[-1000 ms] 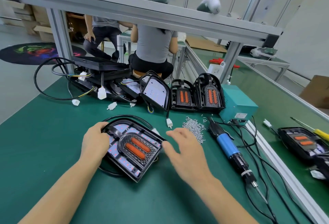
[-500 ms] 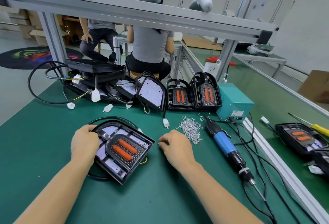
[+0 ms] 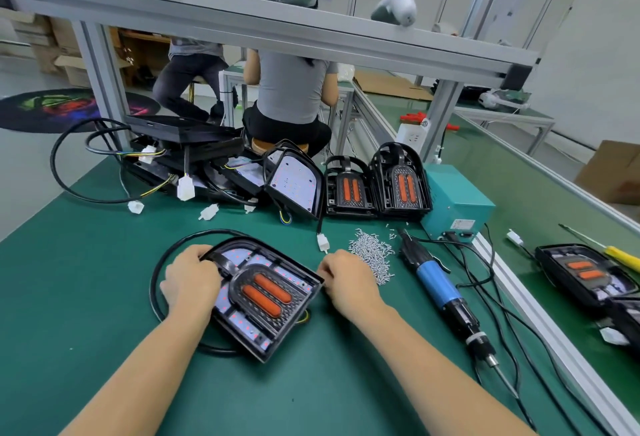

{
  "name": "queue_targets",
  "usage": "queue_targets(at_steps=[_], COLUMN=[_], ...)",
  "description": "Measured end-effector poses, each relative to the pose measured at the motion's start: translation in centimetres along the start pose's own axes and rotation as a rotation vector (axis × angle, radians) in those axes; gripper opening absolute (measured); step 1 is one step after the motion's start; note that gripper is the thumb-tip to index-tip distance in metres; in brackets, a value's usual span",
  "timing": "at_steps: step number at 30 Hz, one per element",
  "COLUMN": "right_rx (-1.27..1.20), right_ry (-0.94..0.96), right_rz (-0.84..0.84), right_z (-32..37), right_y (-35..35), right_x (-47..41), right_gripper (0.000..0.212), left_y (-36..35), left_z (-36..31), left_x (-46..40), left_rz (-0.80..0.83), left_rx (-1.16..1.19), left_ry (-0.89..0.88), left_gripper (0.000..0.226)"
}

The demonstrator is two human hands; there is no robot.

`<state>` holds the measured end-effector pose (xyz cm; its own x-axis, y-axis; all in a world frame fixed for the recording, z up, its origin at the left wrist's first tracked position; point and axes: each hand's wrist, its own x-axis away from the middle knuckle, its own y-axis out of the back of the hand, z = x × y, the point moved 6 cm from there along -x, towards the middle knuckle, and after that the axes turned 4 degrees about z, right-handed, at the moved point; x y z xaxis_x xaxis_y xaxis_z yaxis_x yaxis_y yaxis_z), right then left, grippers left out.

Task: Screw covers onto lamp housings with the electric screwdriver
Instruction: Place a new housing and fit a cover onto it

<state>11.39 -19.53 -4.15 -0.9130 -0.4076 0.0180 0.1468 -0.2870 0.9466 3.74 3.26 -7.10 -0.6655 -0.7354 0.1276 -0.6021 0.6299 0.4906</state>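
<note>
Now curled beside the lamp housing point(image 3: 263, 297), the right hand point(image 3: 349, 283) is probably pinching a screw, though I cannot tell. At nine o'clock, the left hand point(image 3: 190, 279) is gripping its rim, steadying it on the counter point(image 3: 86, 297).

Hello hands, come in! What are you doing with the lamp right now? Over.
Left hand holds lamp housing. Right hand at its corner, grip unclear. Screwdriver lying untouched. Nothing blocking.

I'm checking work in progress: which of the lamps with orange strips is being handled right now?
The lamp lying flat at the front, held by the left hand. The two at the back stand upright untouched.
</note>
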Motion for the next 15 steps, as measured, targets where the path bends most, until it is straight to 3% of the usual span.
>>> queue_targets(at_steps=[5,8,10,12,15], right_rx=[-0.747,-1.010,-1.087,-1.153,-1.213], right_ry=[-0.009,0.110,0.182,0.242,0.303], right_rz=[-0.325,-0.253,-0.204,-0.201,-0.201], right_z=[-1.6,0.3,1.3,1.8,2.6], right_y=[5.3,6.3,6.5,7.1,6.8], right_x=[0.3,1.4,2.0,2.2,2.6], right_gripper=[0.014,0.020,0.024,0.022,0.013], left_y=[-2.4,-2.0,-1.5,-2.1,-4.1], left_z=[-1.7,-3.7,-6.2,-8.9,-10.4], left_x=[1.3,3.2,5.0,6.2,8.0], left_rz=[0.052,-0.051,-0.091,0.132,0.607], left_rx=[-0.035,-0.216,-0.089,0.182,0.562], left_ry=[-0.054,-0.259,-0.460,-0.508,-0.328], left_gripper=[0.049,0.044,0.034,0.023,0.016])
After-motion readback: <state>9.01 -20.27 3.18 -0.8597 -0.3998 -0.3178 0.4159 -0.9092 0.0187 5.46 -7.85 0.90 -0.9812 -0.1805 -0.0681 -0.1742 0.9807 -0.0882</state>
